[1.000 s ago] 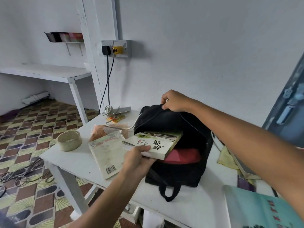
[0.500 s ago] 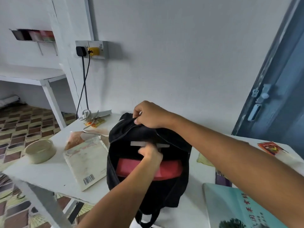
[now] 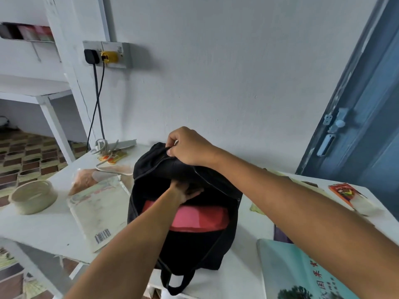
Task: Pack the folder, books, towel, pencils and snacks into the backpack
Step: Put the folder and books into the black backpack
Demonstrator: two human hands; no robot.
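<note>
A black backpack (image 3: 194, 247) stands open on the white table (image 3: 43, 229). A red folder (image 3: 198, 219) shows inside its mouth. My right hand (image 3: 190, 147) grips the backpack's upper rim and holds it up. My left hand (image 3: 183, 190) reaches into the opening above the folder; its fingertips are lost in the dark interior and the book it carried is hidden. A pale book (image 3: 97, 212) with a barcode lies left of the backpack, partly over an orange snack bag (image 3: 83, 180). A teal book (image 3: 302, 272) lies at the lower right.
A roll of tape (image 3: 32, 199) sits near the table's left edge. White cables and a small orange packet (image 3: 110, 155) lie at the back by the wall. A red-and-white packet (image 3: 347, 195) lies at the right, near a blue door (image 3: 367, 126).
My left hand has carried the white-and-green book from outside the backpack into its opening, and the book has vanished inside. My right hand keeps its grip on the rim.
</note>
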